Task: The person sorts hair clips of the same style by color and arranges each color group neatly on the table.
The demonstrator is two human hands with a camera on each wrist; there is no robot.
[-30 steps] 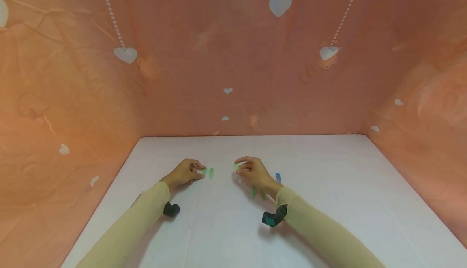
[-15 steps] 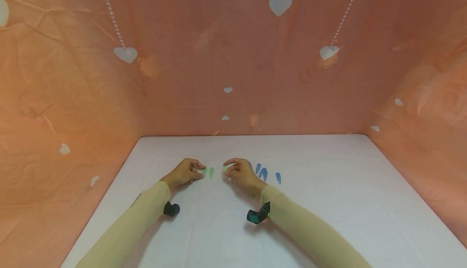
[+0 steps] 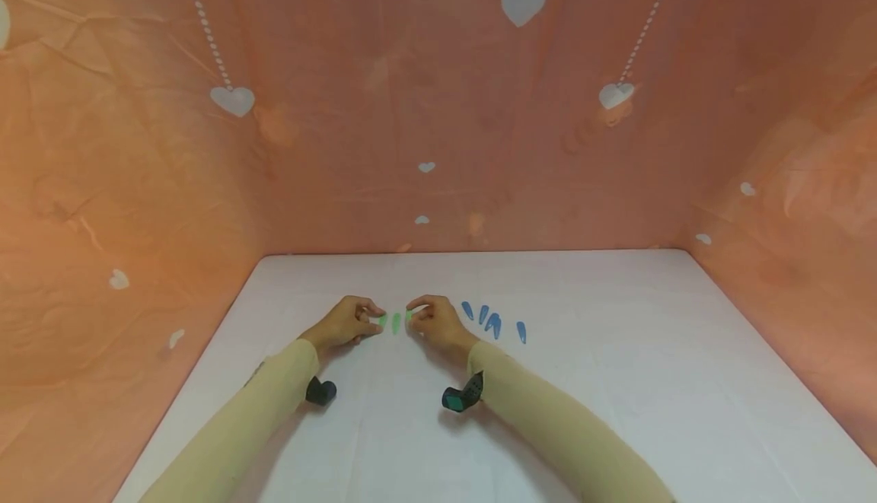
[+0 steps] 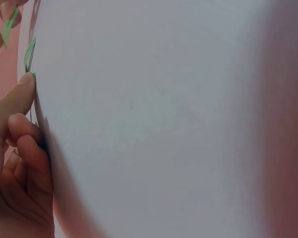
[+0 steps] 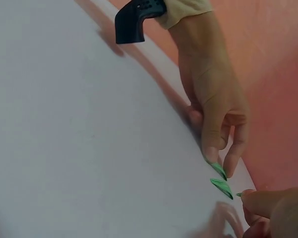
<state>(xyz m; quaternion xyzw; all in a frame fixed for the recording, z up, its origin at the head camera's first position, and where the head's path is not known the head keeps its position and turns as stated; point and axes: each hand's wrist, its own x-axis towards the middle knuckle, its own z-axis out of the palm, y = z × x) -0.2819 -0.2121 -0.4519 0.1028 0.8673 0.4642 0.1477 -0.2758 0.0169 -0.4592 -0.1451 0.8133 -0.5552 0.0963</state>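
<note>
My left hand (image 3: 346, 322) is low over the white table, thumb and fingertips pinching a green teardrop-shaped hair clip (image 3: 383, 320). A second green hair clip (image 3: 396, 323) lies on the table just to its right, between both hands. On its other side, my right hand (image 3: 441, 328) pinches a third green hair clip (image 3: 409, 316) by its thumb and fingertips. From the right wrist, the lying green clip (image 5: 222, 187) appears close to the left-hand clip (image 5: 217, 170), with the right-hand clip's tip (image 5: 239, 194) beside it. Fingers hide much of both pinched clips.
Several blue hair clips lie right of my right hand, two of them overlapping (image 3: 493, 325) and one (image 3: 522, 332) farther right. A black wrist camera (image 3: 463, 394) hangs below the right sleeve. An orange cloth (image 3: 342, 145) with pale hearts encloses the white table (image 3: 617, 412).
My right hand has moved left with its green clip, toward the lying one, uncovering the blue clips. Green clips seen earlier by the right forearm are now hidden. My left hand stays put.
</note>
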